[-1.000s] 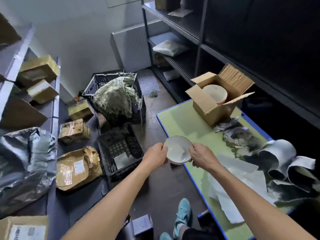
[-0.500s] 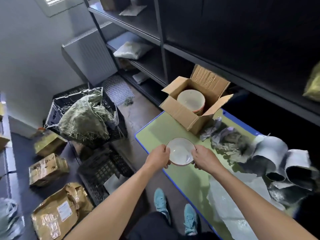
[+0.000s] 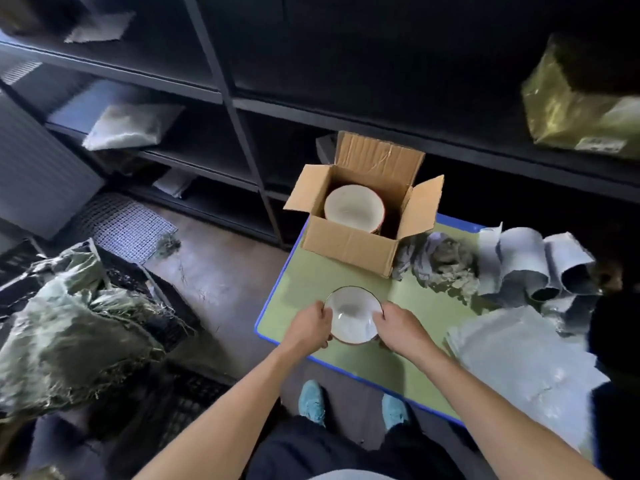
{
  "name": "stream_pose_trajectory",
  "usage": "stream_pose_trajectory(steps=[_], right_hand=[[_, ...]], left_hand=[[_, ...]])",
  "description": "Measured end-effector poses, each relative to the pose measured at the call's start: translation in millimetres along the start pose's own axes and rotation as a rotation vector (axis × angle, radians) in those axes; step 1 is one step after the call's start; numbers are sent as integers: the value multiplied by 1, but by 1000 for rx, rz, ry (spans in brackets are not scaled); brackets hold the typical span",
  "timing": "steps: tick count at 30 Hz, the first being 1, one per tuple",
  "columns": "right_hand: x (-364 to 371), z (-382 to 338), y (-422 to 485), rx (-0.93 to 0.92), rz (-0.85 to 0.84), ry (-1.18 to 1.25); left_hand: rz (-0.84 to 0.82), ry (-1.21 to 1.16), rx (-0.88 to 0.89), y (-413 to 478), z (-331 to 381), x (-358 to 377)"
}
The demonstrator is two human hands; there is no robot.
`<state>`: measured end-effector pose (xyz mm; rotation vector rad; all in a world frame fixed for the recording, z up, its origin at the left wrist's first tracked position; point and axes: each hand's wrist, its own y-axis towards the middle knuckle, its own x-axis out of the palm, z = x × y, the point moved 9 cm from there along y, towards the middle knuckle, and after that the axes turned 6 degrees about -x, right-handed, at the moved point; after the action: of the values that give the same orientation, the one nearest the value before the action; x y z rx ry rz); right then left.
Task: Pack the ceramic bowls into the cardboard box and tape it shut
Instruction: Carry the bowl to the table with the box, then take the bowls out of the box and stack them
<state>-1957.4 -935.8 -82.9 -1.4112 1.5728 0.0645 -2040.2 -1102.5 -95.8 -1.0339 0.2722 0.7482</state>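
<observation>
A white ceramic bowl (image 3: pixel 352 313) with a thin dark rim hangs over the near left corner of the green table (image 3: pixel 304 271). My left hand (image 3: pixel 310 329) grips its left rim and my right hand (image 3: pixel 398 327) grips its right rim. Beyond it, at the table's far end, stands an open cardboard box (image 3: pixel 349 242) with its flaps up. Inside the box lies another bowl (image 3: pixel 353 206), cream inside with a reddish outer edge.
Crumpled grey packing paper (image 3: pixel 436 259) and curled paper sheets (image 3: pixel 530 268) lie right of the box; flat sheets (image 3: pixel 526 362) cover the table's near right. Dark shelving (image 3: pixel 239 98) runs behind. Black crates with a straw-filled bag (image 3: pixel 69 327) stand on the floor at left.
The bowl, held in both hands, has come from beyond the table's left edge to over its corner. The view has swung right toward the shelves and box.
</observation>
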Motion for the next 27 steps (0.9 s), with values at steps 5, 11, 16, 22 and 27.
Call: stream_pose_trajectory(steps=[5,11,16,22,27], right_hand=[[12,6,-12,116,49,54],[22,10,-12,172,86,105],[39,14,-9,183,95,186],[39,12,-6,148,101,222],[26,11,-3,81,85,118]], left_hand=[[-94,110,88,12,4,0],[-121,221,122,26,6,1],[-107,294,111,31,-2,-2],[-28,378,125,33,2,-11],[79,440,153,26,12,-20]])
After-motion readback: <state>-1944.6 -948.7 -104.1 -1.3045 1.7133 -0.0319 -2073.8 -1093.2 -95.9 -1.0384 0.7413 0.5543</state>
